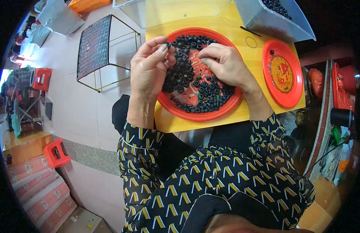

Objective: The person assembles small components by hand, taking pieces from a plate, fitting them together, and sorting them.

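A round red tray (237,101) lies in front of me with many small black ring-like pieces (211,93) spread over its printed base. Above its left side, my left hand (152,64) pinches one small black ring-like piece (168,45) between thumb and forefinger. My right hand (225,64) hangs over the tray's upper right part. Its thumb and fingers are pressed together, and whatever lies between the tips is too small to make out. To the right, a smaller red plate (267,75) carries a few small bits.
All this rests on a yellow tabletop (168,121). A translucent plastic bin (267,25) with black pieces stands at the far right, near a thin black stick (250,31). Left of the table is a woven-top stool (93,48); farther off stands a red plastic stool (56,153).
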`<state>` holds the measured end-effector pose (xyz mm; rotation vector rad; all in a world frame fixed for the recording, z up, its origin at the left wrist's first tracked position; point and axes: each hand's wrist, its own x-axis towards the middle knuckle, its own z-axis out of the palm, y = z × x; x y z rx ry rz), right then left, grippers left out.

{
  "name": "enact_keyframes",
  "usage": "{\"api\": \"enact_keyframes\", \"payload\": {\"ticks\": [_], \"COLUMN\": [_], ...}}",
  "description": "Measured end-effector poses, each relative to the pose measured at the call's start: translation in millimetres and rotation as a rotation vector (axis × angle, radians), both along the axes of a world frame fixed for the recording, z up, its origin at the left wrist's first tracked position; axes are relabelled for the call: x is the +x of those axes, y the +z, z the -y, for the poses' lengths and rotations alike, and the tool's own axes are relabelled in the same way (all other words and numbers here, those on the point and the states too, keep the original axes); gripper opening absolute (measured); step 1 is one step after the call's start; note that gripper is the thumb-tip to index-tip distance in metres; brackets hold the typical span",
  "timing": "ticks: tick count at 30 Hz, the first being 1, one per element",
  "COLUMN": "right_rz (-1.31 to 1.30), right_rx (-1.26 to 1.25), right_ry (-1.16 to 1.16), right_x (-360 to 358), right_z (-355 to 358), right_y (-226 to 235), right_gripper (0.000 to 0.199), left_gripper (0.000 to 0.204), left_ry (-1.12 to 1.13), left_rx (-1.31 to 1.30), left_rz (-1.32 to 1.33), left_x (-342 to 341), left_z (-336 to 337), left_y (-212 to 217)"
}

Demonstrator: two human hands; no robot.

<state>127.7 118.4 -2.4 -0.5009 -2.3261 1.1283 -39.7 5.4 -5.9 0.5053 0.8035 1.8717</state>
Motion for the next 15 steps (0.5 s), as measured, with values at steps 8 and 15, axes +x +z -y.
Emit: {"api": "enact_keyframes", "payload": {"ticks": [8, 15], "right_rz": [0.192, 0.291], "right_rx": [0.476, 0.522], "right_ry": [0.261, 0.213], "right_x": [-14, -17], "right_z": [3, 8], "right_y": [-8, -8], "right_gripper": [0.014, 0.009], "left_gripper": [0.02, 0.019], "left_ry": [-0.024, -0.057], "left_rx": [0.022, -0.014], "left_rz": [0.043, 0.04], "left_x": [-3, 0], "left_z": [3, 4], "left_y": [2, 6]}}
